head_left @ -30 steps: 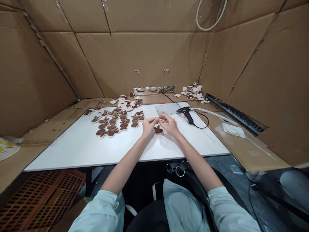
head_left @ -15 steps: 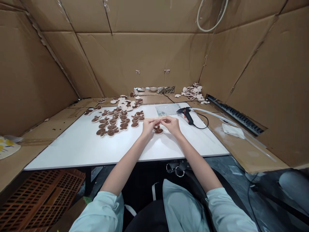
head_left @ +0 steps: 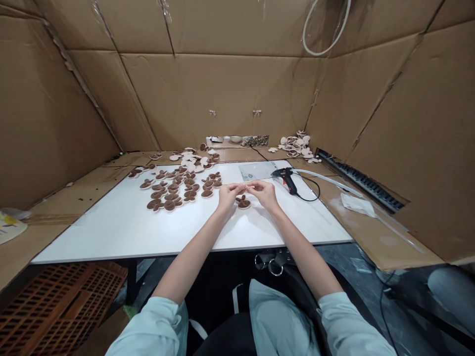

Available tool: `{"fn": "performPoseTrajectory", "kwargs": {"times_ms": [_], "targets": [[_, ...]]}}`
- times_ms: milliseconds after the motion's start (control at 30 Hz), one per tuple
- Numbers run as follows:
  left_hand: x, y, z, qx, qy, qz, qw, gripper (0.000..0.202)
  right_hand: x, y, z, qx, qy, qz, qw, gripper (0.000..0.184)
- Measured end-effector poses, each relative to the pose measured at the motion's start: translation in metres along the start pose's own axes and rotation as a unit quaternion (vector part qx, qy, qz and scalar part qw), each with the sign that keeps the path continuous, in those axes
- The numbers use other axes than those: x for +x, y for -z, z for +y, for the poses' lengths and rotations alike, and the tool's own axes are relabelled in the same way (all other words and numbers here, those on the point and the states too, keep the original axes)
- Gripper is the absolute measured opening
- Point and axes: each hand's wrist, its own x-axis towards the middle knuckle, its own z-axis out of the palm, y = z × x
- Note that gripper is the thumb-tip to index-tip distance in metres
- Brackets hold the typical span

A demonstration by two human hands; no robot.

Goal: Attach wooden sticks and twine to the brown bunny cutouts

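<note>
- The left hand [head_left: 227, 194] and the right hand [head_left: 264, 192] meet over the white table [head_left: 111, 227]. The fingertips of both are pinched shut on a thin pale strip [head_left: 243, 185] that runs between them (it is too small to tell what it is made of).
- Just under the strip, one brown piece [head_left: 244, 202] lies flat on the table. It is close to both hands, but they do not seem to touch it.
- The strip looks very thin. A hard pull could snap it, and a loose pinch could let it drop.
- A glue gun [head_left: 284, 174] lies near the right hand, and its black cord [head_left: 309, 193] loops across the table. A wrist that swings out could catch the cord and drag the gun, and its tip may be hot.
- Many more brown pieces [head_left: 174, 189] sit close together to the left of the left hand. One wide sweep of an arm could knock them about.
- The table is flat, smooth and white, so small things may slide on it. A heap of pale pieces [head_left: 193, 158] lies behind the brown ones, and another pile [head_left: 297, 143] sits in the far right corner.
- Cardboard walls [head_left: 222, 84] stand on three sides. An orange crate [head_left: 63, 301] sits low on the left, and a white cloth [head_left: 356, 203] lies on the right.
</note>
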Motion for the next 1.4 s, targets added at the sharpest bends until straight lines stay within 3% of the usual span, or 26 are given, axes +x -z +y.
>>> {"fn": "performPoseTrajectory", "kwargs": {"times_ms": [133,433,633,767,933,1067,1167,1400], "targets": [[0.003,0.005,0.000,-0.003,-0.020,0.020,1.000,0.019,0.003,0.003,0.003,0.061,-0.027,0.009,0.998,0.029],[0.002,0.001,0.000,-0.027,0.016,-0.029,0.999,0.026,0.003,0.004,0.002,0.049,-0.007,-0.006,0.999,0.020],[0.000,0.003,0.000,0.114,-0.033,-0.101,0.988,0.033,0.002,0.006,0.002,0.006,0.009,-0.005,1.000,0.019],[-0.002,0.006,0.000,0.199,-0.091,-0.088,0.972,0.030,0.001,0.008,-0.001,-0.022,-0.004,0.002,1.000,0.024],[-0.002,0.007,0.002,0.254,-0.142,-0.089,0.952,0.027,0.002,0.015,-0.006,0.063,-0.075,-0.053,0.994,0.031],[-0.003,0.008,0.004,0.260,-0.143,-0.100,0.950,0.027,0.005,0.022,-0.008,0.109,-0.126,-0.098,0.981,0.035],[-0.003,0.008,0.002,0.277,-0.141,-0.097,0.946,0.025,0.006,0.026,-0.007,0.091,-0.125,-0.120,0.981,0.029],[-0.002,0.009,-0.001,0.299,-0.111,-0.119,0.940,0.020,0.008,0.029,-0.006,0.065,-0.117,-0.113,0.984,0.027]]}}
